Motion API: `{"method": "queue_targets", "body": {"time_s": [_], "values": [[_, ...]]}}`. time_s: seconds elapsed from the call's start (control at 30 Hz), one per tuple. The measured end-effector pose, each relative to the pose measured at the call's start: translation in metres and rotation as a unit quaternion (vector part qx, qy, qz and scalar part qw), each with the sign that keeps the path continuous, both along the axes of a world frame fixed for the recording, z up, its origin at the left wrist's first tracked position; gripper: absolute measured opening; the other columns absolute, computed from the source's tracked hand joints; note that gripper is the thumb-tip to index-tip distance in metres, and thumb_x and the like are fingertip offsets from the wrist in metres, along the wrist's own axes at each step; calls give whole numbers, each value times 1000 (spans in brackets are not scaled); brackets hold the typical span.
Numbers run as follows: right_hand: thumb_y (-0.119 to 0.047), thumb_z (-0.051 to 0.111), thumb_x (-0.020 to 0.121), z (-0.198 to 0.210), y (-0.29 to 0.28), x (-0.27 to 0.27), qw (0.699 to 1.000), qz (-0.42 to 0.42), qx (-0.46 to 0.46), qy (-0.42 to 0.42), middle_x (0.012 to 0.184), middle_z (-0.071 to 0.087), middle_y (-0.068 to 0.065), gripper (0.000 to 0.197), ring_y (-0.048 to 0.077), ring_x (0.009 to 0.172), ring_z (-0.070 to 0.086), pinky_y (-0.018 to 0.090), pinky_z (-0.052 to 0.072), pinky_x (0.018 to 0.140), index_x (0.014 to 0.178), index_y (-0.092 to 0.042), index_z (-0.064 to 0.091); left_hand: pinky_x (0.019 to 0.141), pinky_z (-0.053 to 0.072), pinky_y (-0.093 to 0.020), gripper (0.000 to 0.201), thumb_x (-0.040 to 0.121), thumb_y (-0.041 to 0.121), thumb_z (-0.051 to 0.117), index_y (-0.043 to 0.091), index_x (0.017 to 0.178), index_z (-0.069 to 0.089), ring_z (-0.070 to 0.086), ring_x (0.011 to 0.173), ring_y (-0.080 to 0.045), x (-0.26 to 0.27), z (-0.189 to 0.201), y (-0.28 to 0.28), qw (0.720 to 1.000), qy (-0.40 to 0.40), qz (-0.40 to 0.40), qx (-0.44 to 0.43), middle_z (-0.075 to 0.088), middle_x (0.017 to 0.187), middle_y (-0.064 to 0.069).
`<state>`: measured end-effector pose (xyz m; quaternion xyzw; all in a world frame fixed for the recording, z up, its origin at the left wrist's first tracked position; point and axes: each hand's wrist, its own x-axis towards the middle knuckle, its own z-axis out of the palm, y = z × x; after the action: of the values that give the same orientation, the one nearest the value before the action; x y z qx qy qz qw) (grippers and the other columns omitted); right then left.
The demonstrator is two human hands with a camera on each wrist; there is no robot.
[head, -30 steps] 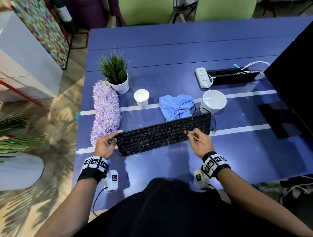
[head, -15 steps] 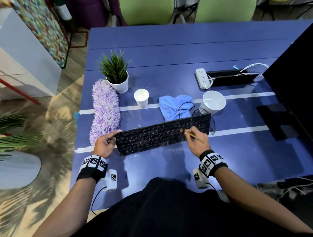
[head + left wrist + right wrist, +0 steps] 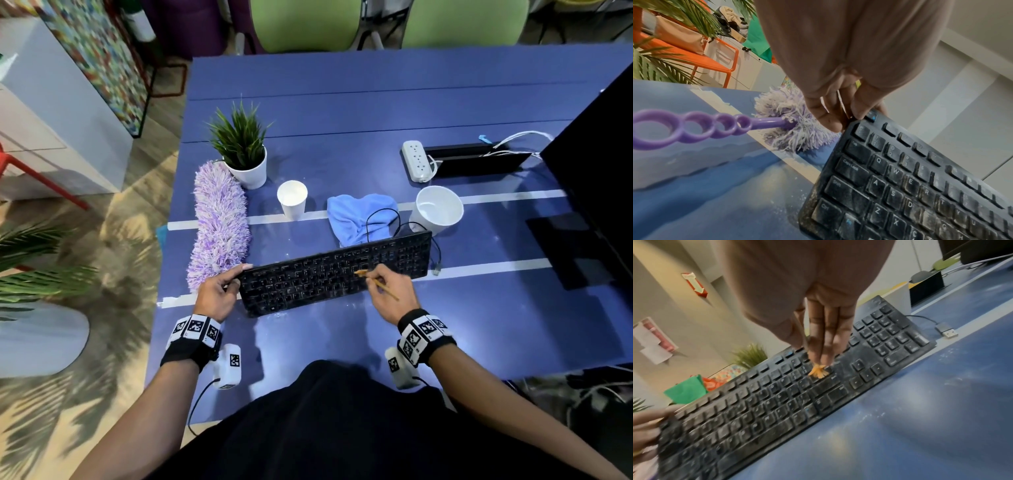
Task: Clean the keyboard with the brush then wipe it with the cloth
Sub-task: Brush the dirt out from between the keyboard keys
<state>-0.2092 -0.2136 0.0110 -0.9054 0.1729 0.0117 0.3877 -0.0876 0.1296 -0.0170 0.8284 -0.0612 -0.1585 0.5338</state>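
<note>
Meanwhile, the keyboard (image 3: 337, 272) is being gripped at its left end by the left hand (image 3: 216, 295) while the brush (image 3: 375, 281), pinched in the right hand (image 3: 390, 291), is being pressed onto dusty keys.

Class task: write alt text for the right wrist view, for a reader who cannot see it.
A right hand presses a small orange-bristled brush onto a dusty black keyboard on a blue table. The left hand grips the keyboard's far end.

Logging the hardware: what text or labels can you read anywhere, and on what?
Keyboard, left wrist view, key legends:
"Caps Lock"
"Q", "W", "E", "R", "T"
"A", "S", "D"
"Z", "X"
"1", "2"
"Ctrl" and "Shift": faint, likely.
Right wrist view: legends blurred, unreadable.
Wristbands: coded squares, no words.
No brand is readable.
</note>
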Motion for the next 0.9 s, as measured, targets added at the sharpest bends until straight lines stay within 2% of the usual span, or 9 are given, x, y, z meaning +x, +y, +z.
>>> {"method": "queue_targets", "body": {"time_s": [0.07, 0.23, 0.33, 0.4, 0.5, 0.57, 0.7, 0.8, 0.9], "values": [[-23, 57, 89, -1, 10, -1, 998, 59, 20, 7, 77, 68, -3, 10, 14, 66, 64, 28, 54, 62, 81, -28, 55, 103, 33, -6, 49, 94, -10, 50, 31, 116, 66, 55, 122, -11, 0, 0, -1, 1000, 1, -5, 7, 65, 124, 1], [-24, 56, 89, -8, 11, -3, 999, 42, -4, 17, 66, 63, -2, 4, 19, 59, 60, 32, 54, 58, 85, -24, 56, 112, 35, -25, 57, 95, -6, 50, 45, 110, 67, 58, 122, -11, 3, -4, 3, 1000, 0, -3, 17, 70, 119, 7], [-28, 52, 87, -19, -2, -13, 998, 7, -51, 47, 66, 62, -5, 2, 21, 61, 61, 37, 56, 58, 87, -29, 51, 109, 35, -17, 73, 94, -10, 48, 60, 97, 68, 58, 119, -6, 3, -2, -1, 1000, 4, 3, 7, 68, 103, 34], [-27, 52, 87, -22, -8, -15, 998, -43, -40, 9, 70, 65, -9, 2, 17, 63, 63, 34, 56, 59, 88, -29, 52, 109, 36, -18, 73, 94, -10, 48, 60, 95, 68, 58, 118, -6, 1, 1, -2, 1000, 7, 8, 1, 66, 100, 38], [-23, 56, 90, -12, 7, -9, 999, 38, 2, 5, 76, 65, -16, 6, 9, 64, 62, 25, 53, 59, 85, -27, 57, 104, 35, -7, 75, 94, -10, 48, 63, 95, 67, 57, 118, -5, 0, 2, -2, 1000, 7, 14, 3, 66, 98, 40], [-22, 58, 90, -9, 19, -6, 996, 87, 21, 11, 78, 67, -10, 7, 11, 63, 61, 25, 51, 59, 84, -25, 58, 105, 36, -10, 73, 94, -9, 49, 62, 97, 67, 59, 119, -9, 1, -1, -2, 1000, 2, 14, 2, 67, 101, 37], [-26, 56, 88, -19, 21, -2, 999, 34, 16, 0, 72, 65, -11, 5, 9, 57, 59, 26, 51, 55, 84, -26, 55, 114, 37, -33, 68, 94, -9, 49, 56, 99, 70, 59, 122, -15, 1, -1, -1, 1000, 11, 12, -15, 71, 112, 15], [-21, 56, 87, -24, 24, -5, 994, 95, 1, 48, 70, 63, -13, 9, 10, 56, 57, 32, 54, 58, 82, -28, 54, 114, 37, -36, 69, 94, -10, 48, 55, 98, 70, 59, 120, -13, 1, -2, -2, 999, 19, 12, -23, 71, 107, 25], [-23, 55, 87, -21, 20, -5, 999, 27, -19, 32, 68, 65, -9, 14, 16, 56, 59, 32, 54, 55, 81, -35, 50, 115, 37, -38, 68, 94, -9, 49, 55, 101, 70, 59, 123, -15, 3, -4, 0, 999, 16, 9, -28, 71, 118, 6]]}}
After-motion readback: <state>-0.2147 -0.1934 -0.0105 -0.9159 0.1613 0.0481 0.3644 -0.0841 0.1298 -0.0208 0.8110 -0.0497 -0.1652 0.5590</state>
